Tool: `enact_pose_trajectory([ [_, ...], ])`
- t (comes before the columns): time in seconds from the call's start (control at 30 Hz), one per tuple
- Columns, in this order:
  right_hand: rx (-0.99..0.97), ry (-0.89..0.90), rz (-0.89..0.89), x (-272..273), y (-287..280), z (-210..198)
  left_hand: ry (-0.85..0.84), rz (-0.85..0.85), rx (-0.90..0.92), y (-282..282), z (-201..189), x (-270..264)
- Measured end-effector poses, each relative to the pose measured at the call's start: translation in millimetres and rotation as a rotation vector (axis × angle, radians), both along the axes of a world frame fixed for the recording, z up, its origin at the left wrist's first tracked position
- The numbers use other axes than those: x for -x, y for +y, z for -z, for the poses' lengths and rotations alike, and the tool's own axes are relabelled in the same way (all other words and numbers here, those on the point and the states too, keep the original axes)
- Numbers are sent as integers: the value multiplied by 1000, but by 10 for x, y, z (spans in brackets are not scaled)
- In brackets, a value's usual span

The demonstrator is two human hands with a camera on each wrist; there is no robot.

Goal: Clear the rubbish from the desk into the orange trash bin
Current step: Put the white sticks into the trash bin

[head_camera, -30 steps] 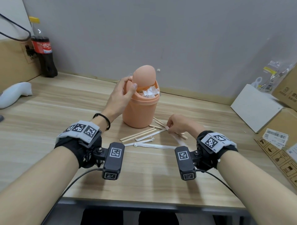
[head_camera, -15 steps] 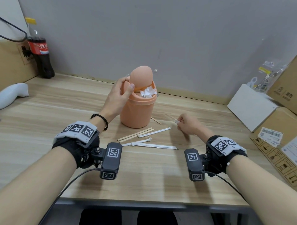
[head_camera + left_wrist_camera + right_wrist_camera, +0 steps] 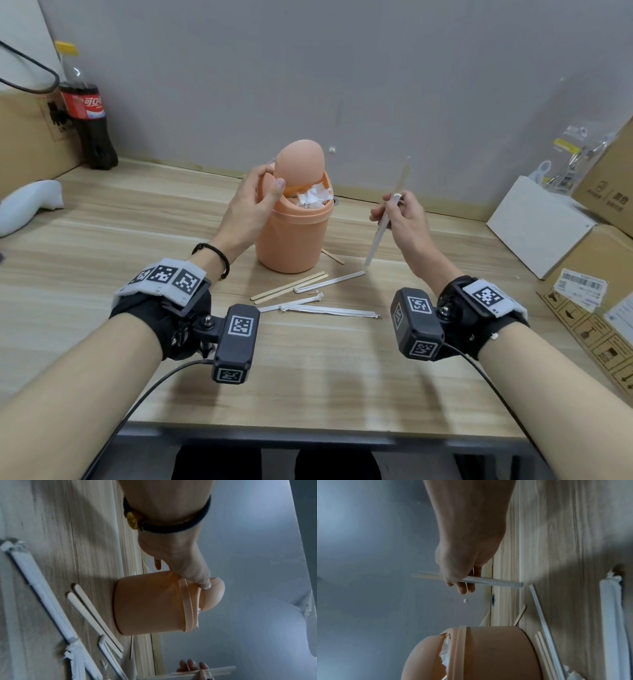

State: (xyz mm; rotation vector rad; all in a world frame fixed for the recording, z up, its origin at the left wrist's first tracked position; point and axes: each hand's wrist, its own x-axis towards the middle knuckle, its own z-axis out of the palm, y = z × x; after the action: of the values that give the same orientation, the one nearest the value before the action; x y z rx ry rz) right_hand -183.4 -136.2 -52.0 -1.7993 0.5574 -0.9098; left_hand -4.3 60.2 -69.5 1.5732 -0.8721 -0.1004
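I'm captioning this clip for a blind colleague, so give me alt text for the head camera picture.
Over a wooden desk, the right hand holds wooden sticks lifted beside an orange trash bin, whose swing lid the left hand holds tipped open. More sticks and paper wrappers lie in front of the bin.

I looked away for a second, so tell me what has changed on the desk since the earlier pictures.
The right hand was down at the sticks right of the orange trash bin; it has pinched up a bundle of sticks and raised it clear of the desk, right of the bin. The left hand still holds the lid tipped open. The wooden sticks and white wrappers in front stay put.
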Motion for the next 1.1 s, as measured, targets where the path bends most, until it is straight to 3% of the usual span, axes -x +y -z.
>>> enact_pose_trajectory([
  [0.2,-3,132,-45,98,-55,237,-2,-10,-10,3,-3,6],
  [0.43,170,380,-92,147,-19,328,-8,-13,-11,6,-1,8],
  [0.53,217,406,-70,152,-21,293,-6,-9,-13,9,-4,13],
  [0.77,222,145,21,32,148,-261,-11,-23,-7,3,-9,32],
  [0.97,297,-94,-52,-128,452,-778,-9,-17,-1,4,7,9],
  [1.1,335,-162,-79,-214,586,-872,-5,-19,8,1,8,11],
])
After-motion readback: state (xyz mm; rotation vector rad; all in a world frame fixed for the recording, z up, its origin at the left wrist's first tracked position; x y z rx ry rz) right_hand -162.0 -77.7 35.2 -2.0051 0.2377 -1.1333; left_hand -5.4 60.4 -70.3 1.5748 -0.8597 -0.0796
